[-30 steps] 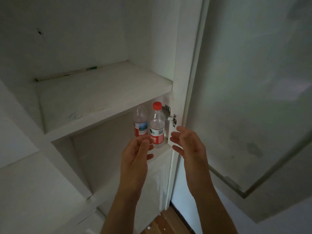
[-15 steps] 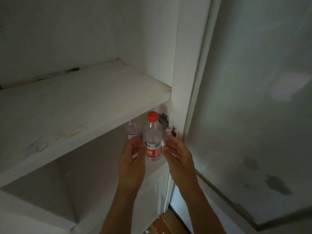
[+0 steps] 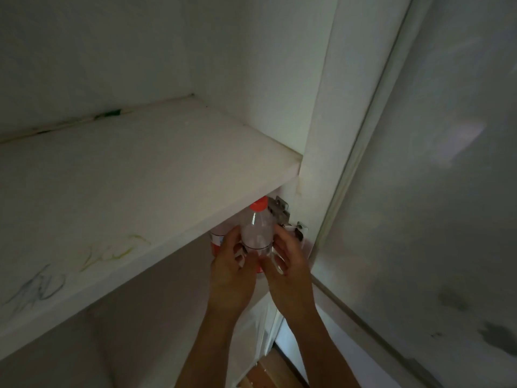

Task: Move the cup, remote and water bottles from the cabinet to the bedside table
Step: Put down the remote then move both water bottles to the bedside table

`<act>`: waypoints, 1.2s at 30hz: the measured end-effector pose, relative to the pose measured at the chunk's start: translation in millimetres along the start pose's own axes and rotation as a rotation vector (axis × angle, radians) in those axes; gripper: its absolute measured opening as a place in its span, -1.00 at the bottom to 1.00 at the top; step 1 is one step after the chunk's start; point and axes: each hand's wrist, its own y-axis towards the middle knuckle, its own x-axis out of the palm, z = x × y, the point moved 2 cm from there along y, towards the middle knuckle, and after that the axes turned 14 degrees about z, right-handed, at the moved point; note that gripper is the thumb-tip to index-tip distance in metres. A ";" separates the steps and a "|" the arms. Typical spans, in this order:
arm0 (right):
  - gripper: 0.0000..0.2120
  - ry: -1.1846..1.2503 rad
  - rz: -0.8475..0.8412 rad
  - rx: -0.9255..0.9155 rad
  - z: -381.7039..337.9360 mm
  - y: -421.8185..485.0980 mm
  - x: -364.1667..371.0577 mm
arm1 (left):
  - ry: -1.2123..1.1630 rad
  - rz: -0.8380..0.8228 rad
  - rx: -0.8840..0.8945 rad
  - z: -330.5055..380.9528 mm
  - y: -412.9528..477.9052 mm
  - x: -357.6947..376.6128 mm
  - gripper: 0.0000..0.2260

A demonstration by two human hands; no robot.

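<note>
A clear water bottle (image 3: 257,231) with a red cap stands on the lower cabinet shelf, close to the right wall. My left hand (image 3: 232,267) wraps its left side and my right hand (image 3: 289,261) wraps its right side, with fingers curled over the red label low down. A second water bottle (image 3: 216,240) stands just behind and to the left, mostly hidden by the upper shelf and my left hand. No cup or remote is in view.
The white upper shelf (image 3: 156,197) overhangs the bottles closely, its top bearing faint scribbles. A metal hinge (image 3: 279,211) sits right of the bottle on the cabinet side. The open cabinet door (image 3: 433,191) fills the right. Wooden floor (image 3: 265,371) shows below.
Both hands moved forward and closed in from either side onto the front bottle. The camera came closer, so the upper shelf now hides more of the rear bottle.
</note>
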 end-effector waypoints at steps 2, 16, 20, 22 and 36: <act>-0.48 0.002 0.037 -0.015 0.9 -1.5 2.6 | 0.044 0.016 0.029 -1.8 1.1 0.4 -0.64; -0.60 -0.066 0.014 -0.012 -3.2 -9.9 -7.3 | 0.113 -0.045 0.079 0.4 -12.4 -16.8 -0.66; -0.63 -0.106 -0.023 -0.022 -6.9 -16.6 -12.5 | 0.091 -0.067 0.063 1.1 -19.8 -27.0 -0.60; -0.64 -0.124 -0.020 -0.036 -9.2 -21.8 -13.4 | 0.081 -0.070 0.076 3.4 -24.2 -31.0 -0.61; -0.62 0.009 -0.184 -0.084 -46.0 -62.4 -53.4 | 0.073 0.016 0.133 30.3 -91.3 -62.4 -0.68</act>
